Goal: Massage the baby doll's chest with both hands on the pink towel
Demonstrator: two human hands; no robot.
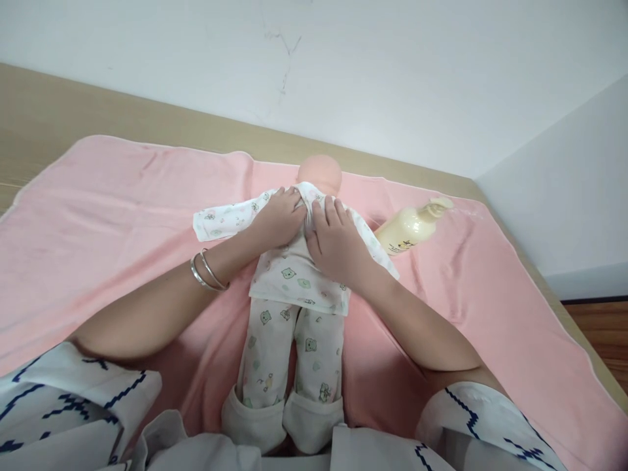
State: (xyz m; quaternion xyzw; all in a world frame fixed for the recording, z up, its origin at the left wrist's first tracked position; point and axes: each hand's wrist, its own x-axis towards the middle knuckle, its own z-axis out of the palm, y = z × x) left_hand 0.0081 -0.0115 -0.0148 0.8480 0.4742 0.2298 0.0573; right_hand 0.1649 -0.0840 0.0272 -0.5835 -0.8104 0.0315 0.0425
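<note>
A baby doll (321, 171) lies on its back, its head away from me. It wears a white long-sleeved top (294, 268) with small green and pink animal prints. Matching trousers (265, 327) with white folded foot cuffs cover its legs. My left hand (279, 219) rests on the left side of the doll's chest, fingers stretched over the cloth and thumb towards the middle. Flat on the other side of the chest lies my right hand (338, 245), its fingers slightly apart. The top's fabric creases between the two hands; what lies beneath them is hidden.
A pink blanket (147, 216) spreads under the doll over a wooden surface (122, 108). To the right lies a cream-coloured pump bottle (407, 229), tilted on its side. A white wall (392, 85) stands behind, and reddish wooden flooring (601, 330) shows at the far right.
</note>
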